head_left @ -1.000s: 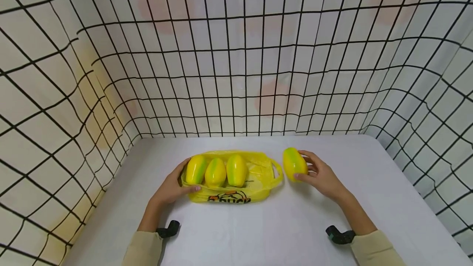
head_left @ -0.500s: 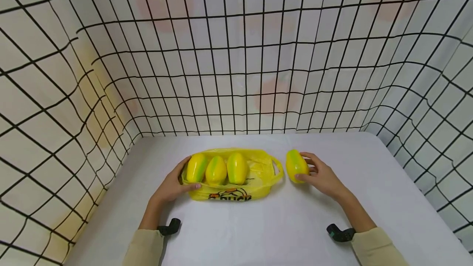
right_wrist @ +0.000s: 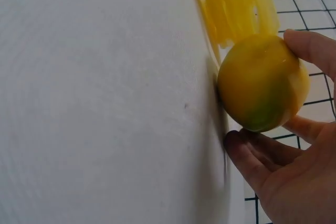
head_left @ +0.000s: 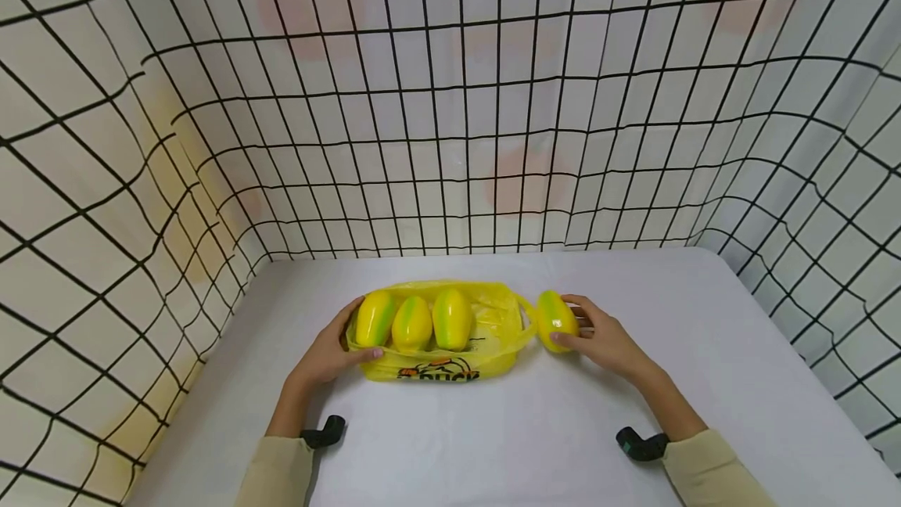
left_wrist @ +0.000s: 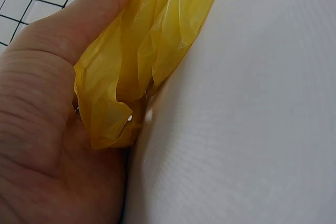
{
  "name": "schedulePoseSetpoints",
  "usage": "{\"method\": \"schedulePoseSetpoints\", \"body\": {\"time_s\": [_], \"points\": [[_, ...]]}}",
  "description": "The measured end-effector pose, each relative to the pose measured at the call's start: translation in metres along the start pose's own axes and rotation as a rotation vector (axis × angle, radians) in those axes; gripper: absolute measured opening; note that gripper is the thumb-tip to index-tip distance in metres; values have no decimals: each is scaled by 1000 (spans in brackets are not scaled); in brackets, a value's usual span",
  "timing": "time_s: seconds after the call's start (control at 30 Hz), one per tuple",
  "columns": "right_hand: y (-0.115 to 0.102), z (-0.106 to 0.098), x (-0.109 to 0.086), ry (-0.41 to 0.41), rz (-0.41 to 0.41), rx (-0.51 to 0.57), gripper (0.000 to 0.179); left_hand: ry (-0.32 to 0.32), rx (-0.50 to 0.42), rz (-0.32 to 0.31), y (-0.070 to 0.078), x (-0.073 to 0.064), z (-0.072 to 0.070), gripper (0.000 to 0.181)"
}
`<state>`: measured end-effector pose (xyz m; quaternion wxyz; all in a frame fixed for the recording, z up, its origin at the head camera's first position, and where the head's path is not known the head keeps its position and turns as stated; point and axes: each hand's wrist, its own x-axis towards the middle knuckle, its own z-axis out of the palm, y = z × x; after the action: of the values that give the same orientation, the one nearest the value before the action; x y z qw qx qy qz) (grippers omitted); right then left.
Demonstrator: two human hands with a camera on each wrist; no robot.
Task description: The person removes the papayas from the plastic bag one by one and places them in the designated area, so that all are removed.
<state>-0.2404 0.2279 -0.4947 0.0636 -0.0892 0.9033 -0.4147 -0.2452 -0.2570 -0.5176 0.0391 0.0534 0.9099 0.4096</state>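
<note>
A yellow plastic bag (head_left: 496, 362) with black lettering lies at the middle of the table, its mouth facing up. Three glossy yellow mangoes with green streaks sit side by side in its left half, the middle mango (head_left: 411, 325) a bit smaller. My left hand (head_left: 329, 352) grips the bag's left end, thumb on the front edge and fingers behind; in the left wrist view the thin film (left_wrist: 168, 35) bunches beside the thumb. My right hand (head_left: 607, 339) holds another mango (head_left: 556, 321) between thumb and fingers, right at the bag's looped handle (head_left: 529, 327).
White cloth covers the table (head_left: 464, 444). Behind it and along both sides rises a white wall with a black grid (head_left: 450, 116). A black device is strapped at each wrist, the left one (head_left: 325, 432) and the right one (head_left: 640, 444).
The right hand and its mango shifted slightly right, then back left, so the mango now meets the bag's handle. The left hand and the bagged mangoes have stayed in place.
</note>
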Motion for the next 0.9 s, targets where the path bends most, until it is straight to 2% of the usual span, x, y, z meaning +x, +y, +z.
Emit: {"method": "schedulePoseSetpoints", "body": {"time_s": [0.37, 0.9], "points": [[-5, 4, 0, -40, 1, 2, 81, -11, -8, 16, 2, -2, -3, 107], [-4, -1, -3, -17, -34, -21, 86, -8, -8, 15, 1, -3, -2, 105]]}}
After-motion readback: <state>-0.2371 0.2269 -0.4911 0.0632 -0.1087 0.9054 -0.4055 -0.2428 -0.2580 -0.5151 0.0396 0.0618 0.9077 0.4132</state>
